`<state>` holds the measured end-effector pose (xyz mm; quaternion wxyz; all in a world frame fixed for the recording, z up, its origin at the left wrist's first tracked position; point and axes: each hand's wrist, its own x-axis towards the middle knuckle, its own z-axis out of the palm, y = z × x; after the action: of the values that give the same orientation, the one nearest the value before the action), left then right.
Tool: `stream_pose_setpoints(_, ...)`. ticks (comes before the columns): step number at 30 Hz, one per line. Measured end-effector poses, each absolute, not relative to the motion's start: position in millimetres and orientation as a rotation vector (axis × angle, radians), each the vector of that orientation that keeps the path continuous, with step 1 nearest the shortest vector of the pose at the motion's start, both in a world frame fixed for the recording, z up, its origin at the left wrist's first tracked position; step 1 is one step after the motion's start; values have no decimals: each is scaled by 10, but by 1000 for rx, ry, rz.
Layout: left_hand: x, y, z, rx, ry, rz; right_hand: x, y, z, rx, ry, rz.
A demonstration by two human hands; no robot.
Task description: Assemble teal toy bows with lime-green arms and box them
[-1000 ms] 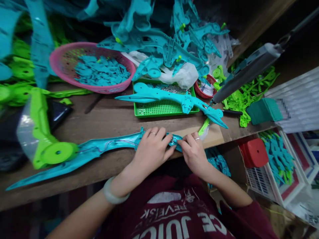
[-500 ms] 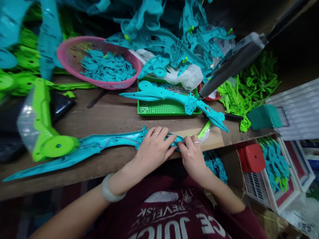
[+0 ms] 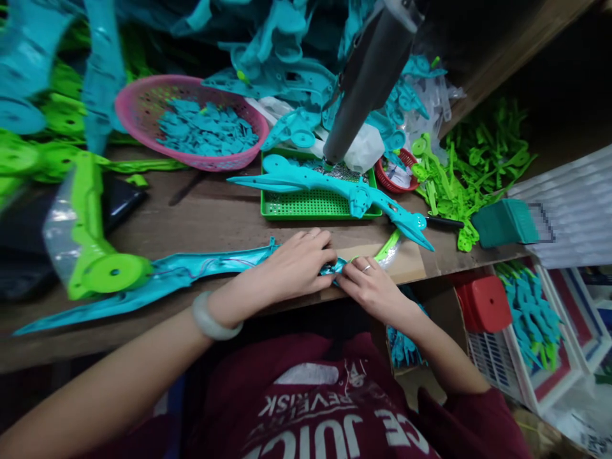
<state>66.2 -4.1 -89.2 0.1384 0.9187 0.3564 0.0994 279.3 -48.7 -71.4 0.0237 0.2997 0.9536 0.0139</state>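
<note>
A long blue plastic toy bow shell lies hollow side up along the table's front edge, a thin wire running inside it. My left hand is closed over its middle, fingertips pressed together at the inner parts; any small piece between them is hidden. Just beside it, my right hand grips the shell's right portion with bent fingers. A green limb with a round hub sits at the shell's left, and a green curved limb shows past my right hand. Another blue bow shell rests across a green tray.
A grey powered screwdriver hangs over the tray. Behind stand a pink basket of small blue pieces and a red basket. Green parts are heaped at right, near a teal container. A red stool-like object stands below.
The hanging screwdriver has swung left. My left hand has shifted slightly up, its fingers more bunched together; my right hand has turned a little at the same spot. The view has moved slightly.
</note>
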Motion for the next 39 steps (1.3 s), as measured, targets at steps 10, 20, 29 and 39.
stream_pose_setpoints(10, 717, -515, -1010, 2889, 987, 725, 3018, -455, -915, 762, 3213, -133)
stream_pose_setpoints(20, 1084, -863, -978, 2827, 1488, 313, 3195, 431, -392, 1533, 3104, 152)
stream_pose_setpoints(29, 1366, -1021, -939, 2418, 1799, 14, 2778, 806, -431, 1598, 2643, 295)
stream_pose_setpoints(39, 1321, -1045, -1136, 2726, 1756, 538, 2907, 1177, -440, 1352, 2772, -153)
